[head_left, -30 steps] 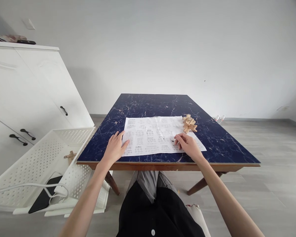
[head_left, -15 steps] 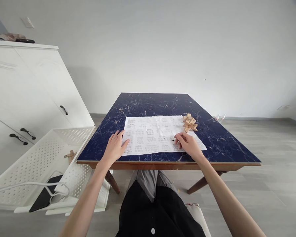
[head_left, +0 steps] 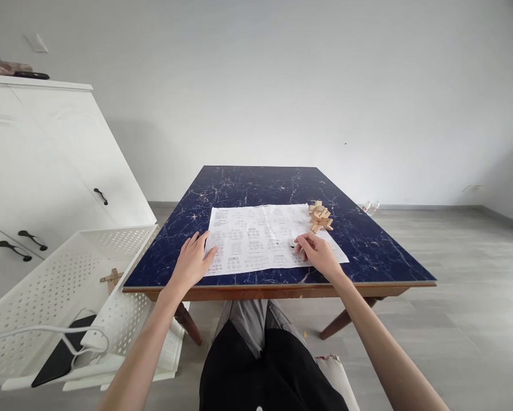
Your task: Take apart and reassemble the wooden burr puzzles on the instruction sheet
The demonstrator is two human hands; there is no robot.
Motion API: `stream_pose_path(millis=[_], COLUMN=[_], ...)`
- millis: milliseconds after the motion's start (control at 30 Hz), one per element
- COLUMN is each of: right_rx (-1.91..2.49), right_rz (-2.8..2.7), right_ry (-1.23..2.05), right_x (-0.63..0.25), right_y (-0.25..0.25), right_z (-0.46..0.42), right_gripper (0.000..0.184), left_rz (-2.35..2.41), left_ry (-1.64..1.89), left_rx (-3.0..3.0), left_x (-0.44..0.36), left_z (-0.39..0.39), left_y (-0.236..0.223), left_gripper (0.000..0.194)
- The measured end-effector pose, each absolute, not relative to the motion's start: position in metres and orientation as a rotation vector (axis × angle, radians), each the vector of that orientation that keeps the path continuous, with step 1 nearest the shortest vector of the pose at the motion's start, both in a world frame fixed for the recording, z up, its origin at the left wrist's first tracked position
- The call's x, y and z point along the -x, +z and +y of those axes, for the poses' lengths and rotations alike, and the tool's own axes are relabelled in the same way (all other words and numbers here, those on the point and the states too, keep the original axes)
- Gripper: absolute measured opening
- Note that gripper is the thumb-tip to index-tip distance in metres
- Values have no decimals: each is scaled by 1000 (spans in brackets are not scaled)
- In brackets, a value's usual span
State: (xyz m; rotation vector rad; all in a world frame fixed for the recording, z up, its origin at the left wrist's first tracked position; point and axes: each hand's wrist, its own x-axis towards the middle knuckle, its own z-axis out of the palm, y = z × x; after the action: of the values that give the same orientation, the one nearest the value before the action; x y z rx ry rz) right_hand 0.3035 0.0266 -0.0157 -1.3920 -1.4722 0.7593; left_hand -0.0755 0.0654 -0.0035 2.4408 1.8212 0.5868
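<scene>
Head view: scene slid left, paper sheet (head_left: 252, 242) itself unmoved, centre frame; left hand (head_left: 191, 261) spread, right hand (head_left: 319, 252) apart, curled, grip unclear.

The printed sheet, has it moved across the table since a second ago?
No visible slide: the printed sheet keeps its place against the edges of the table; the whole picture has shifted slightly left.
</scene>
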Motion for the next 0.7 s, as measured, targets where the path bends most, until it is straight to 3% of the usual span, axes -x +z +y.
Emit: stream_pose_path(millis=[700], right_rx=[1393], right_rz=[-1476], right_ry=[763], right_x=[-305], right_y=[-18], right_z=[27], right_gripper=[50], left_rz=[1821], left_ry=[576], left_rx=[-2444], left_x=[76], left_z=[66], left_y=[-4], left_gripper=[62])
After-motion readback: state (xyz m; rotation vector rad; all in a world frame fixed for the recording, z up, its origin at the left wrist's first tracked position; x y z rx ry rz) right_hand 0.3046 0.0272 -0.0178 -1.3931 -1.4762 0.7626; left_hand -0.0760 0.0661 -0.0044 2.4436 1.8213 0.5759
